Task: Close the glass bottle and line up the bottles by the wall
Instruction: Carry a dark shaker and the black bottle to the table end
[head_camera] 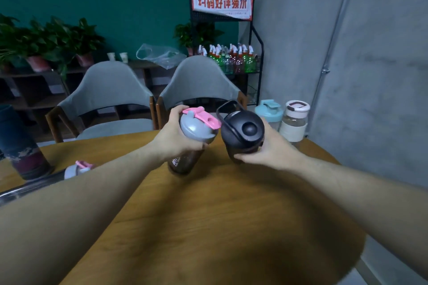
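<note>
The glass bottle (294, 120), capped, stands at two o'clock by the wall, beside the teal-lidded bottle (269, 112). I judge it heavy, fragile. My left hand (176, 138) grip holds the pink-lidded shaker (193, 136), right hand (268, 148) the black shaker (243, 130); light, slick plastic, best held mid-body.

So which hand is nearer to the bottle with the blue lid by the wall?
Right. The right hand, holding the black bottle, is just beside the blue-lid bottle; the left hand is farther away.
</note>
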The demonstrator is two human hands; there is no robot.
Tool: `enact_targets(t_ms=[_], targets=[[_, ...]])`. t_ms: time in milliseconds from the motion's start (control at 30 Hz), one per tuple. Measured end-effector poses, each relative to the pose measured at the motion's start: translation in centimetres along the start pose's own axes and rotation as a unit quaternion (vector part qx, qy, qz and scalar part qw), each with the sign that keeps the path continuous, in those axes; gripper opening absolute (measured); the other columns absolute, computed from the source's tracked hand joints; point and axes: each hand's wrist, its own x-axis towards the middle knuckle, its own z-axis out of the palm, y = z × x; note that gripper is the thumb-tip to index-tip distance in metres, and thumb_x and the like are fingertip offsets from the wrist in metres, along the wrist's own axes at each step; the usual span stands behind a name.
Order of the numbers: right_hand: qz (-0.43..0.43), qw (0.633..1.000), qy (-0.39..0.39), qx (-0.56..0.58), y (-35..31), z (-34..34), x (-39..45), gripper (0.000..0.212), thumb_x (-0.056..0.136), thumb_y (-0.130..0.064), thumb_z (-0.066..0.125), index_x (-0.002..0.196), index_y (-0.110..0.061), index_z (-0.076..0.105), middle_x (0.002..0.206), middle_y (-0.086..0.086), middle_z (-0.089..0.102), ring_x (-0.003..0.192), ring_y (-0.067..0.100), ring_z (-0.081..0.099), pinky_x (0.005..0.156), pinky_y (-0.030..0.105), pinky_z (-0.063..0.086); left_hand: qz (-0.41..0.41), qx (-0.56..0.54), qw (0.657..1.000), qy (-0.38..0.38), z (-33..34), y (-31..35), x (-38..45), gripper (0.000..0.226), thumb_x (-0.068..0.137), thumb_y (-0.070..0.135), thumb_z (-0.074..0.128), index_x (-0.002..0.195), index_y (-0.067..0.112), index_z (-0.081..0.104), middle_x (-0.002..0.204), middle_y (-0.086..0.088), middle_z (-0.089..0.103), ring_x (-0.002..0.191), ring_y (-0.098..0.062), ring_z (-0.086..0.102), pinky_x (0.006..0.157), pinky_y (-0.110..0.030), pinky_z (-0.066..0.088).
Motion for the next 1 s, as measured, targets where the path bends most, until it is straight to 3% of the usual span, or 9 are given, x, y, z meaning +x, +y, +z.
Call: enact_targets(t_ms=[100,200,367,467,567,733,867,1000], targets=[[0.049,0.996,0.066,0.028,1.7,-2.3,-2.1,0.089,0.067,-0.043,0.091,0.142,-0.032,0.045,0.134,-0.015,0.063,0.126,0.001,0.057,0.111,0.032,0.044,-0.006,-0.067,0.998,0.013,3.9,2.2,0.1,0.105,0.063,0.016,0.093,0.142,0.031,0.025,0.130,0.001,0.047,0.114,-0.016,0.055,0.088,-0.028,0.055],[0.105,0.985,0.130,0.045,3.8,-4.6,-3.9,0.096,0.066,-0.045,0.092,0.146,-0.028,0.043,0.137,-0.011,0.062,0.127,0.007,0.056,0.110,0.031,0.044,-0.008,-0.107,0.994,0.020,8.0,3.9,0.6,0.104,0.066,0.015,0.092,0.144,0.029,0.023,0.129,0.002,0.045,0.106,-0.008,0.053,0.075,-0.015,0.050],[0.175,0.965,0.185,0.063,7.9,-8.0,-5.5,0.103,0.054,-0.053,0.090,0.143,-0.027,0.045,0.134,-0.009,0.064,0.126,0.011,0.059,0.111,0.038,0.046,-0.046,-0.185,0.982,0.005,14.0,5.7,1.9,0.107,0.067,0.016,0.091,0.147,0.032,0.022,0.124,0.012,0.046,0.104,-0.007,0.054,0.077,-0.023,0.050],[0.198,0.962,0.182,0.050,10.6,-9.6,-5.7,0.093,0.053,-0.052,0.091,0.135,-0.028,0.052,0.127,-0.008,0.067,0.121,0.010,0.062,0.109,0.041,0.048,-0.069,-0.197,0.978,-0.004,16.9,6.1,3.0,0.109,0.065,0.019,0.093,0.148,0.031,0.022,0.132,0.006,0.049,0.110,-0.009,0.054,0.091,-0.032,0.051],[0.206,0.960,0.181,0.054,12.5,-10.4,-5.7,0.069,0.064,-0.032,0.094,0.122,-0.031,0.057,0.119,-0.009,0.069,0.117,0.011,0.063,0.107,0.035,0.048,-0.085,-0.198,0.976,-0.012,19.1,6.5,4.3,0.110,0.064,0.020,0.093,0.147,0.031,0.022,0.131,0.005,0.052,0.112,-0.011,0.054,0.101,-0.040,0.049],[0.230,0.956,0.164,0.075,15.0,-10.8,-4.9,0.098,0.053,-0.048,0.091,0.138,-0.025,0.048,0.130,-0.006,0.065,0.123,0.014,0.060,0.110,0.041,0.047,-0.093,-0.189,0.977,-0.015,21.4,6.9,6.3,0.114,0.064,0.020,0.093,0.150,0.031,0.019,0.128,0.006,0.050,0.118,-0.019,0.053,0.104,-0.045,0.047],[0.240,0.957,0.137,0.090,15.9,-10.8,-4.1,0.090,0.060,-0.040,0.094,0.138,-0.026,0.050,0.127,-0.009,0.067,0.121,0.011,0.061,0.110,0.040,0.047,-0.096,-0.186,0.978,-0.012,22.1,7.2,7.2,0.114,0.066,0.020,0.092,0.150,0.031,0.016,0.127,0.007,0.048,0.119,-0.019,0.052,0.103,-0.044,0.048],[0.261,0.954,0.111,0.099,16.4,-10.6,-3.5,0.100,0.053,-0.053,0.091,0.140,-0.029,0.049,0.129,-0.009,0.066,0.121,0.013,0.061,0.109,0.043,0.048,-0.099,-0.180,0.979,-0.004,22.3,7.1,7.4,0.116,0.067,0.021,0.091,0.152,0.030,0.013,0.134,0.004,0.046,0.122,-0.020,0.050,0.105,-0.045,0.047]])
